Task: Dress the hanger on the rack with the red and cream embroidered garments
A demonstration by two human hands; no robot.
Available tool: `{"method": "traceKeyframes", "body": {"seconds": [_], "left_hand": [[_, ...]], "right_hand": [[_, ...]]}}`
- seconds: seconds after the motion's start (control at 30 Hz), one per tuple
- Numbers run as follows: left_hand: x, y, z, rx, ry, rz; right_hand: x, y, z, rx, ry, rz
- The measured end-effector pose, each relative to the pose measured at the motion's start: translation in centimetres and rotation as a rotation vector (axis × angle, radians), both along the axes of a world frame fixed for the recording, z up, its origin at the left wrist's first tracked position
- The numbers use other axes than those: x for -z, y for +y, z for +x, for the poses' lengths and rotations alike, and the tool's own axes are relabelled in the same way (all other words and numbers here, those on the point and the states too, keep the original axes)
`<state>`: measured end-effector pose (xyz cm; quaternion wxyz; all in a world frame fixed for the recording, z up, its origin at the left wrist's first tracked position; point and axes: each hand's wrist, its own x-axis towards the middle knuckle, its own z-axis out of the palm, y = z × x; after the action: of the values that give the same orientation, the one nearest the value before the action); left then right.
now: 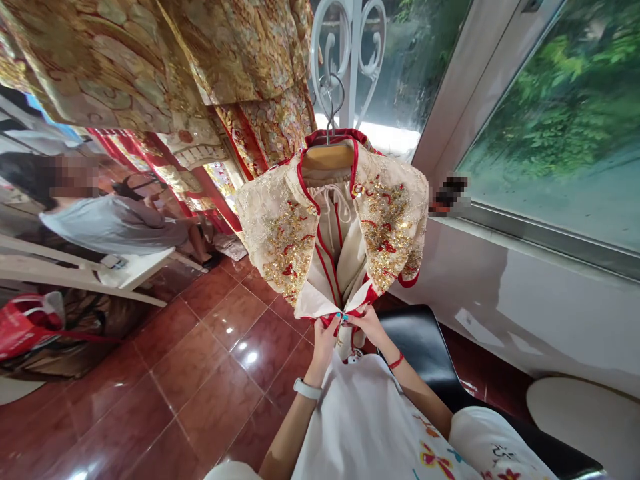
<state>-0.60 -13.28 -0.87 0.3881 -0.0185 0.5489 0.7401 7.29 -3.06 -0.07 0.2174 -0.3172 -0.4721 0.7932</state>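
Observation:
A cream jacket (pixel 390 200) with red piping and gold and red beadwork hangs in front of me on a hanger (pixel 329 157) with a metal hook. Its front gapes at the chest, showing a pale lining and a tied cream cord (pixel 334 200). At the lower front edges my left hand (pixel 326 333) pinches the left side of the hem. My right hand (pixel 369 323) pinches the right side, and the fingertips of both hands almost meet at the middle. Whether a fastener lies between them is too small to make out.
Gold embroidered garments (pixel 125 60) hang at upper left. A person (pixel 115 220) sits on a white bench (pixel 145 267) to the left, near a red bag (pixel 30 327). A black chair (pixel 415 347) stands right of the jacket, below the window (pixel 555 127). A white scrolled rack (pixel 350 60) carries the hanger.

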Motion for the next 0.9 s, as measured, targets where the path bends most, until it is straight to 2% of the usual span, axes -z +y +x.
{"method": "traceKeyframes", "body": {"seconds": [0.2, 0.37, 0.6, 0.77, 0.9], "left_hand": [[1.0, 0.3, -0.6, 0.006, 0.07, -0.048], [1.2, 0.3, -0.9, 0.001, 0.088, -0.07], [-0.1, 0.4, -0.6, -0.005, 0.019, -0.006], [-1.2, 0.8, -0.7, -0.003, 0.02, -0.04], [-1.4, 0.9, -0.6, -0.006, 0.023, -0.087]], "right_hand": [[0.9, -0.2, -0.4, 0.017, 0.006, -0.034], [1.1, -0.6, -1.0, 0.077, 0.025, -0.053], [0.9, 0.1, -1.0, -0.03, 0.009, -0.049], [1.6, 0.9, -0.2, 0.071, -0.019, -0.118], [1.2, 2.0, 0.2, 0.109, -0.008, -0.197]]}}
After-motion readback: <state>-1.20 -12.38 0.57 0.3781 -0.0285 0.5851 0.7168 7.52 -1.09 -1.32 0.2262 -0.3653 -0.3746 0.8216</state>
